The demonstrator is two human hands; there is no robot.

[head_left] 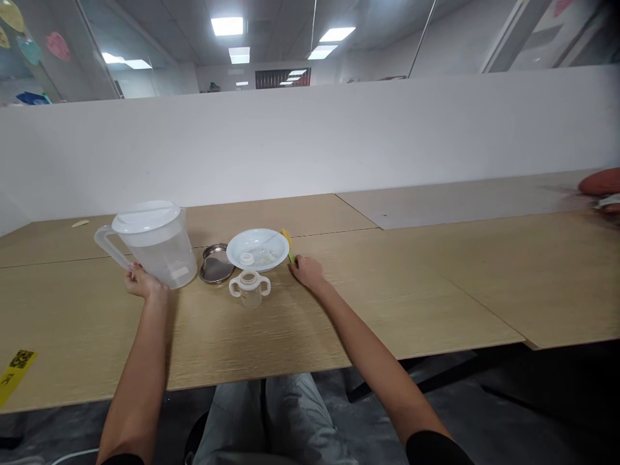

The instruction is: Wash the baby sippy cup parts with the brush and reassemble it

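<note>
My left hand (144, 281) is at the lower end of the handle of a large translucent plastic pitcher (162, 255) with a white lid, its fingers closed against it. Right of the white bowl (237, 259), my right hand (307, 271) pinches the green handle of a small tool with a yellow head (287, 237); its exact kind is unclear. Inside the bowl lie clear pieces and a small white ring-shaped part (247, 259). A baby bottle (250, 297) with two white handles stands upright and uncapped in front. Between pitcher and bowl is a round, shallow metal dish (216, 266).
A white partition (310, 142) runs behind the wooden table (387, 290). A yellow label (17, 374) is stuck at the near left. Another person's reddish sleeve (600, 182) shows at the far right. A small pale flat piece (80, 223) lies at the back left.
</note>
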